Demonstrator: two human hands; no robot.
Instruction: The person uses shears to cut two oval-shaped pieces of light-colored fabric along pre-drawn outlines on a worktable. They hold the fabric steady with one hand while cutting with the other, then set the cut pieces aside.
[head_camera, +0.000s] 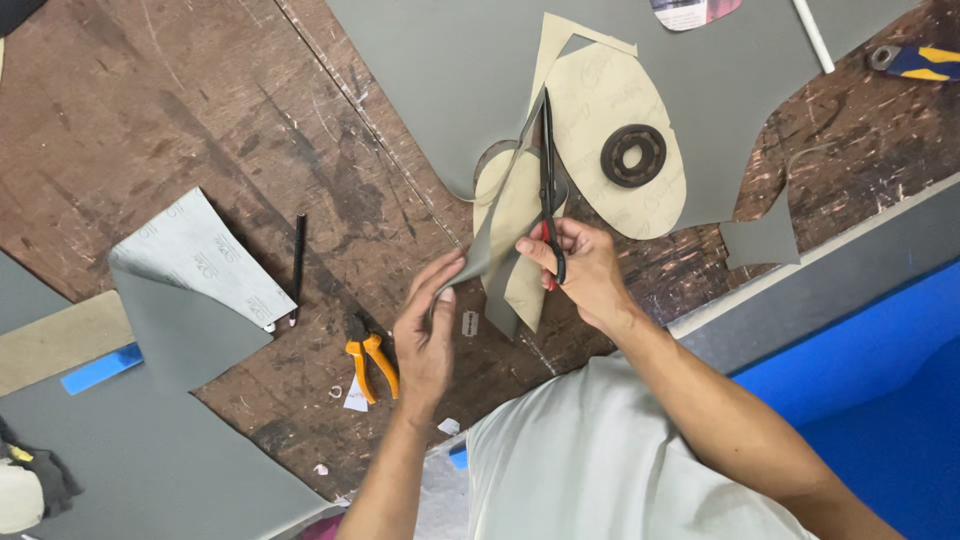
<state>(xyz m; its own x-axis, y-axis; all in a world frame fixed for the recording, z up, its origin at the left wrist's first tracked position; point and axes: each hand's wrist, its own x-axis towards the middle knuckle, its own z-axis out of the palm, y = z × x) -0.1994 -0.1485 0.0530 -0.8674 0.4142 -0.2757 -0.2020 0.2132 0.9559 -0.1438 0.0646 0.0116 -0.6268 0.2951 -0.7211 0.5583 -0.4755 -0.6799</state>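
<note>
The grey sheet (480, 60) lies spread over the far side of the scarred wooden workbench (150, 120), with a tan oval paper pattern (600, 100) resting on it and a dark metal ring (633, 155) sitting on the pattern as a weight. The right hand (585, 270) has its fingers through the loops of a pair of black scissors (549, 170), closed firmly round the handles, the blades pointing away from the person and running along the pattern's edge; whether the blades are parted just now I cannot tell from here. The left hand (425, 335) pinches the freed flap of grey material between thumb and fingertips, lifting it up and aside. To cut well here, I would judge, the flap wants steady, light tension so the material meets the blades flat, the scissors ought to take long bites close beside the tan edge without nicking it, and the weight should be left where it is so the pattern does not creep. On the curve it seems wiser to swing the lifted flap than to twist the wrist. Orange-handled pliers (370, 362), a black pen (298, 255) and a small razor blade (470, 322) lie on the bench near the left hand, and a folded sheet of sandpaper (200, 255) further left.
</note>
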